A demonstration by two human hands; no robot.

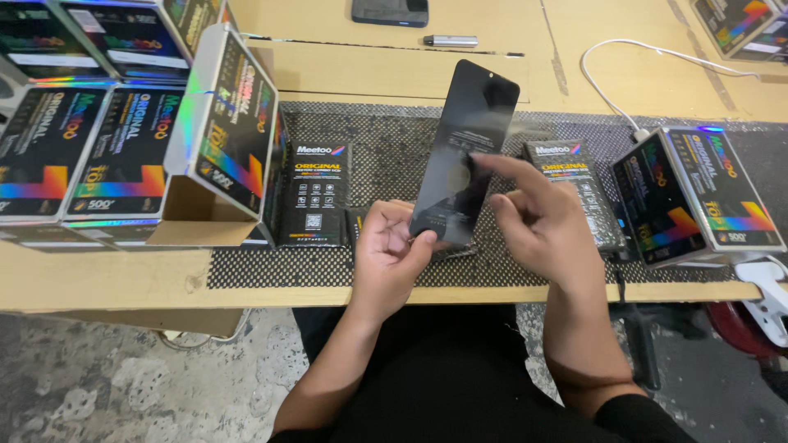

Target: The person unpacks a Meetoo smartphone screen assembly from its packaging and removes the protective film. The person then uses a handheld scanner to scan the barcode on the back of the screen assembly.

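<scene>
Black and shiny, the thin phone screen panel (pixel 465 156) is standing almost upright over the dotted mat (pixel 386 164), tilted a little to the right. I am holding it with my left hand (pixel 392 250), which is pinching its bottom edge with the thumb in front. My right hand (pixel 533 221) is half open, and its pointing finger is reaching to the front of the panel near the middle; I am not gripping anything with it.

Beside my left hand a flat black packet (pixel 313 193) is lying on the mat, and another black packet (pixel 579 189) is lying past my right hand. Rainbow-printed boxes (pixel 90 148) are sitting in a pile on the left of the wooden table (pixel 394 70). One more box (pixel 698 193) is sitting on the right, near a white cable (pixel 611 98).
</scene>
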